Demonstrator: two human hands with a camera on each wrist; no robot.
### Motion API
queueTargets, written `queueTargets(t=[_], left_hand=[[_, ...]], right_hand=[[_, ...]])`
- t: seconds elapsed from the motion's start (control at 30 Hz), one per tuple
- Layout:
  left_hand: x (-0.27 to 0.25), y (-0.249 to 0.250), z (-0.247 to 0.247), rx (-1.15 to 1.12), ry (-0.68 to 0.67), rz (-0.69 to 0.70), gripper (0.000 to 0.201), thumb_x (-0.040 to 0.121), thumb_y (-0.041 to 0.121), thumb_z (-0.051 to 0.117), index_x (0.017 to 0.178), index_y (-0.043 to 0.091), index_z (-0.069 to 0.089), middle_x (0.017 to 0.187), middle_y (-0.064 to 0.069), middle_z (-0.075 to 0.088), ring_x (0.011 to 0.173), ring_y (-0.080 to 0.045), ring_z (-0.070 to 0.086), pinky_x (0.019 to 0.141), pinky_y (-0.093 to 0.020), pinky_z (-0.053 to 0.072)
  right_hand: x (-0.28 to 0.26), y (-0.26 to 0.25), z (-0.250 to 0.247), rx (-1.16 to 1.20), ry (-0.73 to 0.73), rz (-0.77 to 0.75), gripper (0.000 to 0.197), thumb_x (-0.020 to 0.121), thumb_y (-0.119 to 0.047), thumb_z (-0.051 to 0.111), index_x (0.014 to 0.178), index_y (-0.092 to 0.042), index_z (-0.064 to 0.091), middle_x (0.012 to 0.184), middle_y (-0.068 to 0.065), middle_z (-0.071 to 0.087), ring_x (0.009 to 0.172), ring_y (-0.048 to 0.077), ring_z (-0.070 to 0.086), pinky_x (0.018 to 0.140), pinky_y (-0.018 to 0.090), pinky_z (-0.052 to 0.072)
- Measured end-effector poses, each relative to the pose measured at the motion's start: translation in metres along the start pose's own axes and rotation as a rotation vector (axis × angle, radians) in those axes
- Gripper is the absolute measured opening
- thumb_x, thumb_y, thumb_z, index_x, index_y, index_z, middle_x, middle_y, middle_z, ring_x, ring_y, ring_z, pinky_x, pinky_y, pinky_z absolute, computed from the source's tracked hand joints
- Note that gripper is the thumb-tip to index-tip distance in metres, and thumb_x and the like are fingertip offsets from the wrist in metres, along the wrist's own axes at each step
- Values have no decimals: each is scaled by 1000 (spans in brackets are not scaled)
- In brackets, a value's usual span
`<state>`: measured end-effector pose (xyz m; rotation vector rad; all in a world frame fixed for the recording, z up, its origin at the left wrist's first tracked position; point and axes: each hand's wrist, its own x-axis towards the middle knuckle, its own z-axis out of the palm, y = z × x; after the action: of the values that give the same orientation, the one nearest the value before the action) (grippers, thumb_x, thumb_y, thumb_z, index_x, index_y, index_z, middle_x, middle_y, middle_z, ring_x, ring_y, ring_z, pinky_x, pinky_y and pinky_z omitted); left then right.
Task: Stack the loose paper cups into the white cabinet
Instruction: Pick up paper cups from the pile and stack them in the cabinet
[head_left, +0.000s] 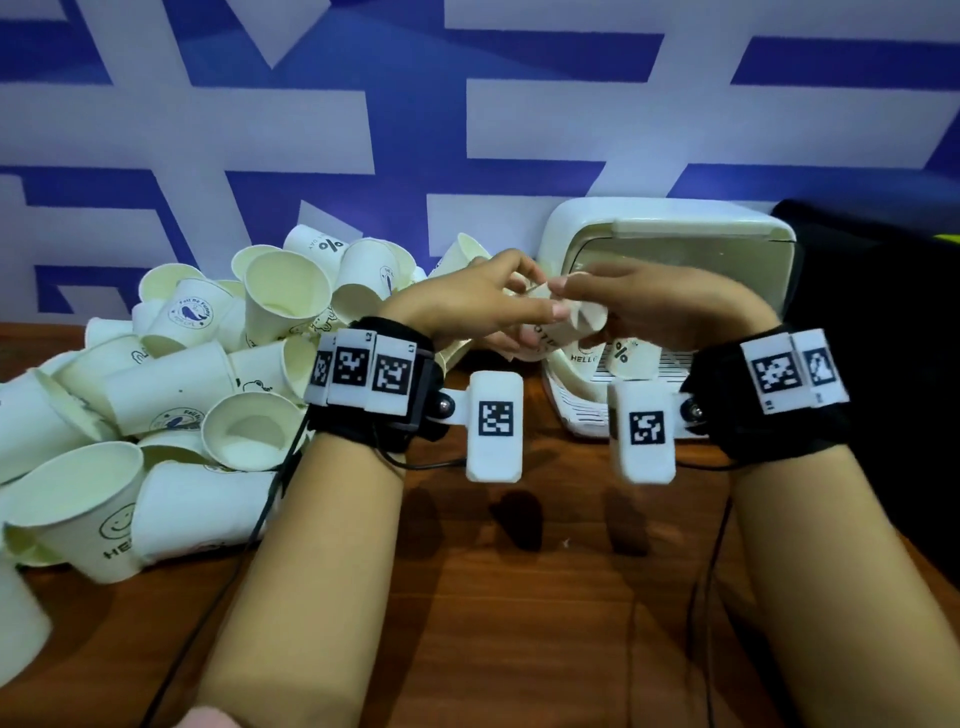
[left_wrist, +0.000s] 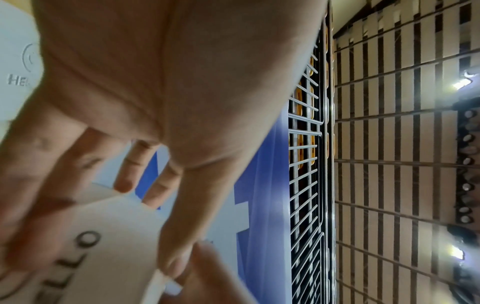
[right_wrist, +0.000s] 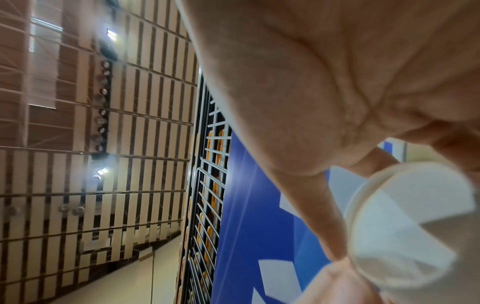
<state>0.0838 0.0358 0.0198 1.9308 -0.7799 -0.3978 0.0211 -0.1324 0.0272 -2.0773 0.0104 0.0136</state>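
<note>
Both of your hands meet on one paper cup held in the air in front of the white cabinet. From the head view, your left hand curls round the cup's side with the thumb along the top, and your right hand pinches it from the other side. A heap of loose cups lies on the wooden table to your left, and more cups stand inside the cabinet's open front.

At your left wrist, your fingers wrap a cup printed "HELLO"; the picture is blurred.

At your right wrist, your thumb presses beside the cup's round end, with a blue-and-white wall behind.
</note>
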Motion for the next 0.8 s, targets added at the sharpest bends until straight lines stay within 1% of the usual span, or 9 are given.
queueTargets(t=[0.1, 0.17, 0.23, 0.3, 0.43, 0.53, 0.63, 0.73, 0.8], left_hand=[[8, 2, 15, -17, 47, 64, 48, 87, 28, 68, 126, 15, 45, 131, -6, 40, 79, -16, 69, 71, -27, 59], [13, 5, 26, -32, 88, 106, 46, 88, 30, 67, 125, 16, 45, 132, -7, 40, 84, -19, 70, 74, -32, 60], [18, 8, 38, -22, 101, 137, 46, 90, 33, 64, 127, 16, 45, 132, -7, 42, 89, -21, 70, 77, -36, 60], [25, 11, 49, -44, 95, 165, 44, 92, 33, 61, 128, 14, 45, 129, -6, 46, 87, -19, 69, 78, -38, 60], [43, 19, 68, -128, 142, 206, 34, 94, 33, 58, 122, 15, 49, 123, -5, 52, 78, -15, 67, 72, -32, 60], [60, 27, 80, -132, 170, 233, 26, 95, 22, 56, 119, 11, 51, 121, -6, 52, 70, -12, 64, 65, -23, 58], [78, 35, 89, -120, 166, 245, 19, 92, 6, 54, 111, 10, 50, 119, -8, 51, 67, -14, 60, 61, -22, 57], [91, 36, 96, -166, 151, 232, 22, 88, -1, 52, 108, 9, 50, 118, -11, 50, 76, -18, 61, 66, -28, 59], [101, 34, 100, -192, 146, 226, 22, 88, -2, 52, 106, 10, 51, 115, -11, 52, 77, -18, 62, 70, -30, 60]], right_hand=[[-7, 2, -17, 13, 36, -15, 25, 97, -30, 54, 108, -11, 65, 108, 9, 71, 99, 24, 65, 94, 36, 50], [-9, 6, -30, 6, 77, -7, 29, 96, -26, 57, 117, -8, 63, 114, 12, 69, 106, 28, 65, 97, 37, 50], [-13, 10, -42, -2, 118, 13, 27, 96, -21, 56, 118, -7, 62, 116, 13, 68, 106, 26, 65, 94, 32, 53], [-19, 13, -54, 10, 172, 43, 21, 96, -19, 55, 112, -8, 64, 113, 12, 69, 103, 23, 67, 90, 30, 55], [-20, 24, -75, 63, 323, 79, 19, 94, -13, 59, 111, -6, 65, 107, 12, 70, 101, 23, 68, 87, 33, 56], [-17, 35, -87, 72, 396, 75, 14, 91, 0, 58, 99, -8, 66, 104, 15, 69, 98, 26, 69, 83, 32, 57], [-20, 44, -93, 93, 416, 71, 23, 89, 10, 55, 101, -7, 63, 104, 15, 67, 93, 23, 67, 63, 20, 57], [-20, 52, -98, 174, 408, 62, 29, 89, 14, 52, 114, 1, 58, 104, 17, 65, 94, 24, 65, 68, 21, 59], [-18, 56, -102, 213, 403, 81, 30, 89, 13, 52, 117, 4, 57, 105, 16, 65, 94, 22, 66, 67, 22, 59]])
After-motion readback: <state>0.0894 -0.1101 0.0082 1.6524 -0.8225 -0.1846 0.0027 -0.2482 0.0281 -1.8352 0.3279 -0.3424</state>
